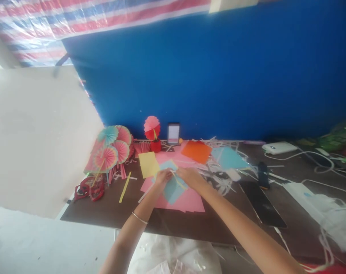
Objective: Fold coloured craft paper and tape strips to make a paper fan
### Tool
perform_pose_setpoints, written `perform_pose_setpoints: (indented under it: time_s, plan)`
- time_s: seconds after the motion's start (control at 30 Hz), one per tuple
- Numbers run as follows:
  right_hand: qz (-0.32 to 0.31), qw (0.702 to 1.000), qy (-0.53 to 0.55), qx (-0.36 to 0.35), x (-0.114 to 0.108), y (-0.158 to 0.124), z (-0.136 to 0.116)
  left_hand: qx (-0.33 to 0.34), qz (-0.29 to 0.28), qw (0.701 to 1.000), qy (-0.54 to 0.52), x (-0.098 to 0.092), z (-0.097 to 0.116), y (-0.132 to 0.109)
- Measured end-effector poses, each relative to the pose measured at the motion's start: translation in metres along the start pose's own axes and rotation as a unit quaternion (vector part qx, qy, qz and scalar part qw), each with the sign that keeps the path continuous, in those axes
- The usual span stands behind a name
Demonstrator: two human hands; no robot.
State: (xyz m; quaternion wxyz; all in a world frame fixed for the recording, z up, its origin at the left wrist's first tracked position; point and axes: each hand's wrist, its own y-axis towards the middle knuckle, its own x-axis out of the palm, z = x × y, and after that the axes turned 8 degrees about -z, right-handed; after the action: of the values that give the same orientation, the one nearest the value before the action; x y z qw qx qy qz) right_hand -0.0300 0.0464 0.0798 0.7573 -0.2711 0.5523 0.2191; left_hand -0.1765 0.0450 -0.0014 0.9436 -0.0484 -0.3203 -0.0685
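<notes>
My left hand [163,177] and my right hand [191,177] come together over the paper in the middle of the table. Their fingers are closed, pinching what looks like a thin pale paper strip [173,172]; its exact shape is partly hidden by the fingertips. Directly below them lies a light blue paper sheet [172,193], with a yellow strip crossing it beside my right hand. Under that are pink paper sheets [194,204]. A yellow paper square [148,165] rests just left of my hands, and an orange sheet [196,151] lies behind my right hand.
Folded paper fans [106,156] stand at the left, near red scissors [96,190] and a yellow strip [125,187]. Behind are a pink-and-red paper flower [152,127] and a small upright screen [173,134]. At right lie blue paper [229,158], paper scraps, a black phone [263,203] and cables.
</notes>
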Motion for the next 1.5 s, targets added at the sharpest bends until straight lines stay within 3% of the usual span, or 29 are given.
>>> perform_pose_setpoints:
  time_s: [0.27, 0.37, 0.5, 0.57, 0.7, 0.83, 0.87, 1.0, 1.33, 1.5]
  plan:
    - [-0.015, 1.0, 0.016, -0.004, 0.006, 0.024, -0.019, 0.021, 0.045, 0.967, 0.25, -0.037, 0.019, 0.017]
    - [-0.016, 1.0, 0.019, -0.01, 0.007, 0.029, -0.022, 0.062, 0.046, 0.931, 0.357, -0.044, 0.031, 0.013]
    - [-0.02, 0.999, 0.023, -0.02, 0.009, 0.034, -0.026, 0.118, 0.005, 0.863, 0.49, -0.051, 0.043, -0.001]
    - [-0.022, 0.999, 0.024, -0.022, 0.009, 0.036, -0.027, 0.124, -0.059, 0.803, 0.58, -0.055, 0.044, -0.008]
    - [-0.028, 0.999, 0.025, -0.026, 0.008, 0.038, -0.03, 0.132, -0.195, 0.616, 0.752, -0.062, 0.043, -0.019]
    - [-0.035, 0.998, 0.022, -0.037, 0.007, 0.039, -0.032, 0.153, -0.232, 0.508, 0.816, -0.066, 0.046, -0.024]
    - [-0.038, 0.998, 0.021, -0.04, 0.007, 0.039, -0.033, 0.159, -0.236, 0.493, 0.822, -0.067, 0.047, -0.025]
    - [-0.049, 0.997, 0.016, -0.055, 0.007, 0.039, -0.037, 0.175, -0.23, 0.478, 0.83, -0.07, 0.048, -0.024]
    - [-0.031, 0.998, -0.007, -0.052, 0.001, 0.041, -0.022, 0.18, -0.127, 0.536, 0.815, -0.063, 0.031, -0.016]
    - [-0.035, 0.999, 0.005, -0.04, 0.012, 0.042, -0.021, 0.175, -0.094, 0.542, 0.816, -0.061, 0.03, -0.018]
